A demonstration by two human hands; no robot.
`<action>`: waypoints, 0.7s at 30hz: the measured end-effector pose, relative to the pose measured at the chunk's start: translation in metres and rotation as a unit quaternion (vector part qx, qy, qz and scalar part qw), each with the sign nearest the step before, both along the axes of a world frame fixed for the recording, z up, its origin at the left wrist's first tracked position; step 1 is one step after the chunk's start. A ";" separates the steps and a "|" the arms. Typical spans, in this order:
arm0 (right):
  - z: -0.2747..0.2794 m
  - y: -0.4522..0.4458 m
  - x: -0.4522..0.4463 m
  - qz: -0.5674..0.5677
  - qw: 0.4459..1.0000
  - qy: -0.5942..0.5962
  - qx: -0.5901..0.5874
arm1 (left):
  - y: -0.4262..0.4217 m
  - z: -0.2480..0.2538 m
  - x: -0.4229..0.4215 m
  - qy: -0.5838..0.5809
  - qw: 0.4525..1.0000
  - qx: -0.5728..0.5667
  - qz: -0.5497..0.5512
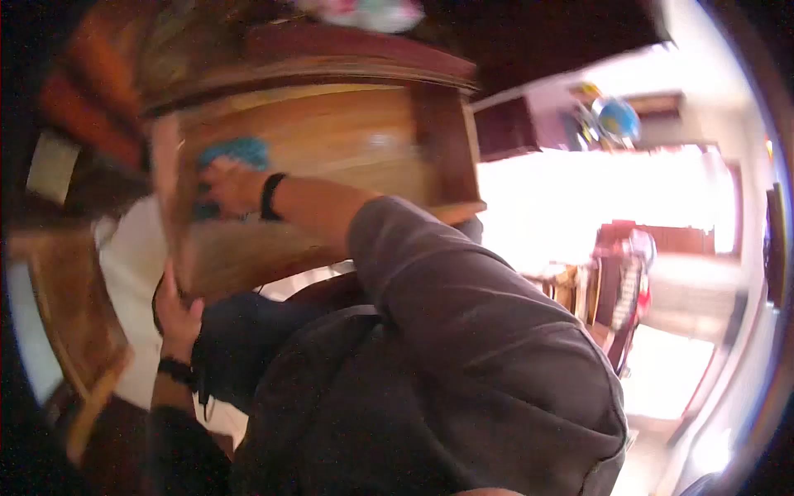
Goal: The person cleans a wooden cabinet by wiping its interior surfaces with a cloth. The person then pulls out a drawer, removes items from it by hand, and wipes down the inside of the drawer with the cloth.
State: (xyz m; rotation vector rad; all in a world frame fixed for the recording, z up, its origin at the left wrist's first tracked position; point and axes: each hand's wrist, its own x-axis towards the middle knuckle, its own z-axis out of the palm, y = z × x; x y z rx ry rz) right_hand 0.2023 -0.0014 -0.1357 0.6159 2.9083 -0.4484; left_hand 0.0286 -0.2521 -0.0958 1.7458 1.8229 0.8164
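Note:
My right hand (231, 186) is inside a wooden drawer (331, 132), its fingers closed on a teal cloth (244, 151) near the drawer's left wall. A black band circles that wrist. Lower left, my left hand (176, 310) grips the bottom edge of the drawer's side panel (169, 182), thumb on the near side. A dark band is on this wrist too. Motion blurs the fingers of both hands somewhat.
A wooden piece like another drawer (74, 306) lies at the left. Dark furniture (546, 41) stands above and beyond the drawer. A blue globe (617, 121) is at the upper right, near a bright window (571, 198). Stacked items (624, 281) stand at the right.

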 end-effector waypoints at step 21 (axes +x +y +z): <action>0.107 -0.073 0.299 -0.223 0.962 -0.051 -0.152 | -0.008 0.003 0.018 0.007 0.999 0.042 0.026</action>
